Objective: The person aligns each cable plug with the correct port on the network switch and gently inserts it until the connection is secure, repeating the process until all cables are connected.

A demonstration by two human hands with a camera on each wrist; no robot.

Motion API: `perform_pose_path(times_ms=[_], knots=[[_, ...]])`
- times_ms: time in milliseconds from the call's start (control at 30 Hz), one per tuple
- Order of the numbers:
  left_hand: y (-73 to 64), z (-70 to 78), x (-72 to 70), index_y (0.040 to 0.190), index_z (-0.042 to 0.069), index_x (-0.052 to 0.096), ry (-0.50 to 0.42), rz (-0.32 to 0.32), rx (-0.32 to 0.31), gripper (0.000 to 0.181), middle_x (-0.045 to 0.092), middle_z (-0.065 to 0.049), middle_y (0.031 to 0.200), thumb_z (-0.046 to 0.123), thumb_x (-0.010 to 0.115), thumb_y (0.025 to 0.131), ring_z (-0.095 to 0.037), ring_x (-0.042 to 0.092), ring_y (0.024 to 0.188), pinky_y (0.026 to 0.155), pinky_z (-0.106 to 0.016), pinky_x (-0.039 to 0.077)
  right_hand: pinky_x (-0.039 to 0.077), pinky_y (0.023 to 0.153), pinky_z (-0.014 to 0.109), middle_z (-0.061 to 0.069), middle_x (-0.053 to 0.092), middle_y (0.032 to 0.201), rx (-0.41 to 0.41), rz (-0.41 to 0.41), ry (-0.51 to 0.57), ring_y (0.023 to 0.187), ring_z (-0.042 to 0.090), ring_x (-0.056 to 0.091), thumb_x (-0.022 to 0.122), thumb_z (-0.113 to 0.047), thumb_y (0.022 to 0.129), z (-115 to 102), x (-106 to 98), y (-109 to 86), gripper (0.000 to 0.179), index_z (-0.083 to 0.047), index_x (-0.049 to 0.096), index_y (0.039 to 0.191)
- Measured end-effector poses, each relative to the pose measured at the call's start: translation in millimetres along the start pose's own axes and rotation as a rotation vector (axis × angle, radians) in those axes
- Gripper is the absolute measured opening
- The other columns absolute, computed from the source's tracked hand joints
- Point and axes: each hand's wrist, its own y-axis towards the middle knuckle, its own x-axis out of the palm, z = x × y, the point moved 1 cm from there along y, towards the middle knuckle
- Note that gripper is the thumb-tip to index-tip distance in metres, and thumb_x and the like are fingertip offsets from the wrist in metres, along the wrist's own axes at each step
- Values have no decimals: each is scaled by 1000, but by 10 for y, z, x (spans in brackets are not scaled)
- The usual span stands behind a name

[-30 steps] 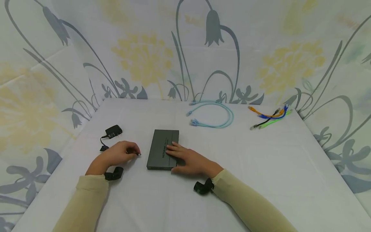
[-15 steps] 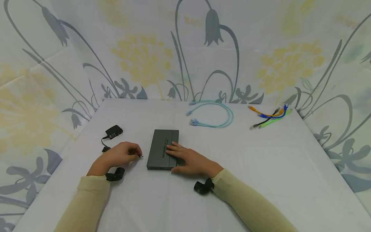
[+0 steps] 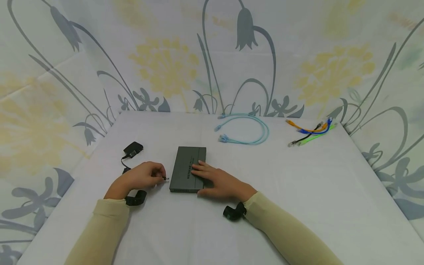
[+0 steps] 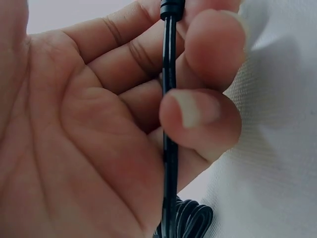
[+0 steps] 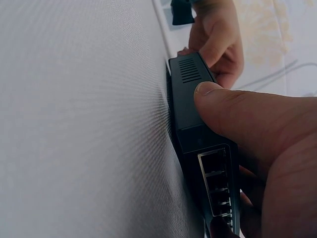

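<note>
A dark grey network switch (image 3: 185, 165) lies flat on the white table in the head view. My right hand (image 3: 218, 182) holds it, fingers across its right part and thumb (image 5: 210, 94) against the vented near end. Open Ethernet ports (image 5: 215, 183) face the right wrist camera. Just left of the switch, my left hand (image 3: 145, 175) pinches the thin black cord (image 4: 170, 64) of a power adapter (image 3: 133, 149) between thumb and fingers. The barrel plug (image 3: 166, 179) sticks out past the fingertips, close beside the switch's left side. The adapter body rests farther back on the left.
Light blue Ethernet cables (image 3: 263, 129) lie looped behind the switch. Short orange, blue, black and green patch cables (image 3: 313, 130) form a pile at the back right. Bundled adapter cord (image 4: 193, 218) lies by the left hand. Flower-patterned fabric (image 3: 245, 66) rises behind the table.
My left hand has moved a little to the right, bringing the plug nearer to the switch and drawing the adapter's cord along. My right hand has stayed on the switch. The head view shifts slightly.
</note>
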Motion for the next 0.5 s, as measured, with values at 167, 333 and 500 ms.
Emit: perform_pose_path(times_ms=[167, 333, 500], knots=[[8, 14, 11, 93, 10, 65, 1, -6, 5, 5, 57, 5, 69, 13, 63, 88, -12, 51, 63, 57, -27, 45, 28, 118, 43, -14, 21, 161, -1, -3, 1, 152, 10, 7, 64, -45, 91, 2, -5, 7, 71, -24, 34, 152], [10, 30, 15, 93, 9, 65, -13, -13, 16, 7, 57, 4, 69, 12, 63, 87, -11, 52, 63, 57, -27, 45, 28, 118, 42, -14, 20, 161, -3, -3, -5, 152, 10, 7, 63, -46, 92, 7, -5, 9, 71, -25, 34, 152], [14, 48, 22, 94, 8, 65, -25, -23, 23, 9, 59, 2, 70, 12, 62, 87, -11, 51, 63, 56, -27, 45, 28, 118, 41, -14, 20, 161, -8, -3, 1, 151, 9, 7, 63, -46, 92, 13, -8, 13, 71, -24, 33, 153]])
